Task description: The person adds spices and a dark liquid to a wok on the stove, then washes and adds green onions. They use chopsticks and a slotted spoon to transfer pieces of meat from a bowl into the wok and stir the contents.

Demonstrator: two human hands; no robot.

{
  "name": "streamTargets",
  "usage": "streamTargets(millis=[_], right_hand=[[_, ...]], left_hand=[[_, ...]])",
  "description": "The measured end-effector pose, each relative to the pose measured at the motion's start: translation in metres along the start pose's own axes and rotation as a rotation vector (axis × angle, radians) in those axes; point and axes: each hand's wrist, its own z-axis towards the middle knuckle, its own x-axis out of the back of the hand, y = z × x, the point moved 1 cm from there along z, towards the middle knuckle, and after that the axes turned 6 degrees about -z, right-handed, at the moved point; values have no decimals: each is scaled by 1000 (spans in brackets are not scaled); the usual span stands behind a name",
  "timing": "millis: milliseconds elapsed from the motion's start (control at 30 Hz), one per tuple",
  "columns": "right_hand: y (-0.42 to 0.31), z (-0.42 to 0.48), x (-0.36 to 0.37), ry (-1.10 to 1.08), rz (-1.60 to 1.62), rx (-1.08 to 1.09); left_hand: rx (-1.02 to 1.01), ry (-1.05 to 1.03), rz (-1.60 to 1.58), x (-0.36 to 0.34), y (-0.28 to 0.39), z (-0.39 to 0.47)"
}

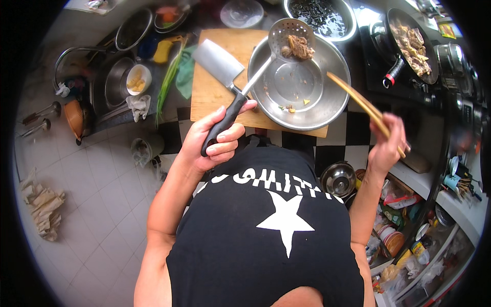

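My left hand (218, 138) grips the black handle of a perforated metal skimmer (282, 32). Pieces of cooked meat (300, 48) lie in the skimmer's bowl, which is over the far rim of a wide stainless steel basin (264, 103). A few food scraps and a little liquid show in the basin. In my right hand (389, 144) is a pair of wooden chopsticks (360, 100), tips pointing towards the basin's right side. The basin rests partly on a wooden cutting board (218, 103). A cleaver (218, 59) lies on the board's left part, its handle partly hidden behind the skimmer.
A wok (431, 73) holding meat pieces sits on the stove at the right. Behind the basin is a metal bowl (351, 23) of dark soaked pieces in water. Left are spring onions (168, 82), a yellow sponge (163, 51), a white bowl (145, 87) and the sink (111, 82).
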Motion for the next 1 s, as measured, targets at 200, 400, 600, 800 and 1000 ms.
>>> streamTargets(millis=[200,400,600,800,1000], right_hand=[[48,-18,-21,-110,-126,-204],[93,-7,-101,-221,-182,43],[105,-4,-109,-228,-285,102],[110,-3,-102,-191,-232,28],[50,-16,-75,-147,-59,15]], left_hand=[[-55,-32,-14,-12,3,-10],[-77,-25,-28,-7,1,-16],[-102,15,-1,0,-7,-24],[-126,41,23,7,-7,-26],[-143,80,34,12,-4,-25]])
